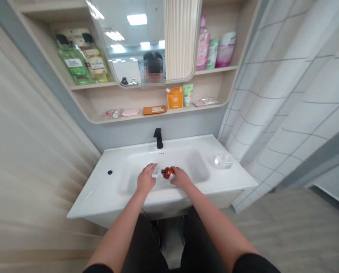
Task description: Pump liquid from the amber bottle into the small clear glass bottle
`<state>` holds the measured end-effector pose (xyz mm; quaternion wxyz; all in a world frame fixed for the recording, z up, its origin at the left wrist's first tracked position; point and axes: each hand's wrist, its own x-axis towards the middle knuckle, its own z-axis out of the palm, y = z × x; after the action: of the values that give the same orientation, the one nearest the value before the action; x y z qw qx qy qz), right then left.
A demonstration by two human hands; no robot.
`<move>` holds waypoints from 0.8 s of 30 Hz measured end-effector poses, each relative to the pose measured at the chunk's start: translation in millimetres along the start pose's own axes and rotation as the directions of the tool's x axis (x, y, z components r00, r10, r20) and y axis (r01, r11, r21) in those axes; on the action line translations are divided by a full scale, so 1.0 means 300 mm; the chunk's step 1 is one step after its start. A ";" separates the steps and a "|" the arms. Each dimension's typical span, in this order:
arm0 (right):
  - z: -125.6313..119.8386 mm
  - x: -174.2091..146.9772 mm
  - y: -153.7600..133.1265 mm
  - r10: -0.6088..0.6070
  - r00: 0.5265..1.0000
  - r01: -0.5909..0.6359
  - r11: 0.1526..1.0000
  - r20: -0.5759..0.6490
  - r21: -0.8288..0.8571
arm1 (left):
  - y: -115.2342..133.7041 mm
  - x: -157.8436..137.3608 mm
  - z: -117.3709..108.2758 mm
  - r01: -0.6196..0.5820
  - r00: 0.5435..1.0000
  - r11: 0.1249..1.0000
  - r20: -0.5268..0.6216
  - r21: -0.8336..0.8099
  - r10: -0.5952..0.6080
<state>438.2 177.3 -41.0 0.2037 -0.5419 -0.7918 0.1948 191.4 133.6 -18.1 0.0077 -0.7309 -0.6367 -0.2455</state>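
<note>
Over the sink basin [199, 163] my right hand [181, 177] is closed around a small amber-red bottle [168, 173] with a pale label. The bottle lies tipped on its side, its black top pointing left. My left hand [147, 178] pinches a small white, partly clear piece [155, 173] between thumb and fingers; its exact kind is too small to make out. The black top is very close to this piece, and whether they touch I cannot tell. A black faucet [158, 138] stands behind both hands.
On the right of the white counter [92, 193] sits a clear plastic container [223, 162]. A black round fitting [110, 172] is at the left. Above, the shelf holds an orange pouch [175, 98], a green tube [188, 94] and an orange pack [154, 110]. A mirror [129, 41] hangs higher up.
</note>
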 end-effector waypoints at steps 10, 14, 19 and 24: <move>0.017 0.010 0.017 -0.012 1.000 0.012 1.000 0.015 0.007 | 0.005 0.002 0.002 -0.012 1.000 0.999 0.004 0.048 0.012; 0.026 0.012 0.023 -0.010 1.000 0.010 1.000 0.013 0.005 | 0.008 0.001 -0.001 -0.015 1.000 0.998 0.010 0.069 0.015; 0.018 0.009 0.015 0.006 1.000 -0.006 1.000 0.017 0.005 | 0.013 0.001 -0.006 -0.022 1.000 0.996 0.021 0.084 0.021; 0.008 0.008 0.008 0.009 1.000 -0.009 1.000 0.029 0.012 | 0.013 0.000 -0.004 -0.016 1.000 0.995 0.019 0.102 0.014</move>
<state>437.9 180.1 -44.0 0.1944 -0.5412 -0.7911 0.2084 194.6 132.5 -16.1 0.0412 -0.7367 -0.6429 -0.2057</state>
